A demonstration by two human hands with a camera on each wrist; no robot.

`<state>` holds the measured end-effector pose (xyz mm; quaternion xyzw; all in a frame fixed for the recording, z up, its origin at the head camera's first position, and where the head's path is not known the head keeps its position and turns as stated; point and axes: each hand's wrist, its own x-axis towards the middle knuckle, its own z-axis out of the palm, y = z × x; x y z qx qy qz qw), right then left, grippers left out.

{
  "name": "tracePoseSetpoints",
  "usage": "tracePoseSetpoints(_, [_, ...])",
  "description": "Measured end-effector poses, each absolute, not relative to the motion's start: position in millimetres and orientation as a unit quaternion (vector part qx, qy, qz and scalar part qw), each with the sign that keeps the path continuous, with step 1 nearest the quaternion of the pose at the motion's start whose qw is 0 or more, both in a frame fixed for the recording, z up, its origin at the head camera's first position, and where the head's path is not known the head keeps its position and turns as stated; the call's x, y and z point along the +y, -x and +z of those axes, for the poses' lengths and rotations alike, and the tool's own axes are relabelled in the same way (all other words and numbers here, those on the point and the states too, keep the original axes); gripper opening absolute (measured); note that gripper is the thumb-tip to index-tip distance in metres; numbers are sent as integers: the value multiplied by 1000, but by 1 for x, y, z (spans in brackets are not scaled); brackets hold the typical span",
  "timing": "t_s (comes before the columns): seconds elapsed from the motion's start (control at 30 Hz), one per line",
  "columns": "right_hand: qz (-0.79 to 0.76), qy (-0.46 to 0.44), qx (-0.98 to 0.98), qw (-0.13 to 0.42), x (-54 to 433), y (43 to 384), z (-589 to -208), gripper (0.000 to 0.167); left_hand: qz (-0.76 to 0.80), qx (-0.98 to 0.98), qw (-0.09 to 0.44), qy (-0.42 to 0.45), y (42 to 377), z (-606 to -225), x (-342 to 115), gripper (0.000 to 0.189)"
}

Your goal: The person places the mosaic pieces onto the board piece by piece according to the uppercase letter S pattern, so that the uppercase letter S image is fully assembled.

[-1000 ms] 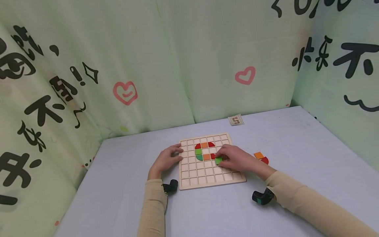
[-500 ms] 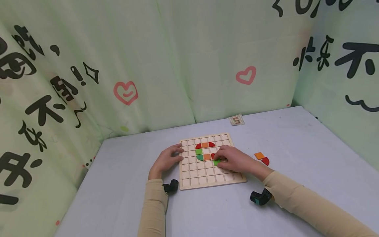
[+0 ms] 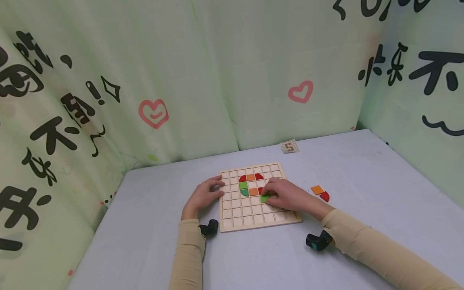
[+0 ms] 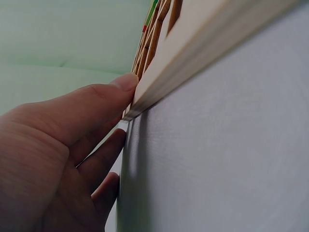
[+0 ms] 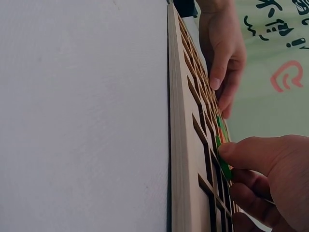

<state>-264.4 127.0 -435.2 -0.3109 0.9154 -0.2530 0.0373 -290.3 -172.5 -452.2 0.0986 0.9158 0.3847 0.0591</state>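
Observation:
My right hand (image 3: 286,194) pinches a green square tile (image 3: 265,199) between thumb and fingertips, low over the wooden grid board (image 3: 237,221). In the right wrist view, the thumb presses the tile's edge (image 5: 224,164) at the grid. My left hand (image 3: 204,196) rests at the board's left edge. Its thumb (image 4: 108,94) lies straight on the rim in the left wrist view, other fingers loosely beside it. Set in the grid are red rounded pieces (image 3: 259,176), orange squares (image 3: 250,177), a light green square (image 3: 243,185) and a dark green rounded piece (image 3: 244,192). A red piece is partly hidden by my right fingers.
On the table (image 3: 261,262), right of the board, lie an orange square tile (image 3: 317,190) and a red rounded piece (image 3: 324,196). A small patterned card (image 3: 289,146) lies near the back edge. Printed curtains (image 3: 217,80) rise behind and at the sides.
My right hand shifts slightly left with the green tile, and the tile sits closer against the grid; over the last half second it hardly moves. My left hand stays at the board's edge.

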Motion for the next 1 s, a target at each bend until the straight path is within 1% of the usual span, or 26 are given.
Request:
tracePoseSetpoints(0.5, [-266,301,915,37,125,262,-434,17,383,916,59,-100,291,-453,-174,34])
tracePoseSetpoints(0.63, [-288,277,916,44,132,260,-430,18,379,918,62,-99,292,-450,-173,33])
tracePoseSetpoints(0.83, [-312,229,921,44,158,259,-423,23,366,922,72,-102,290,-449,-174,33])
tracePoseSetpoints(1.0, [-303,184,933,66,194,262,-412,30,359,924,73,-109,290,-447,-174,33])
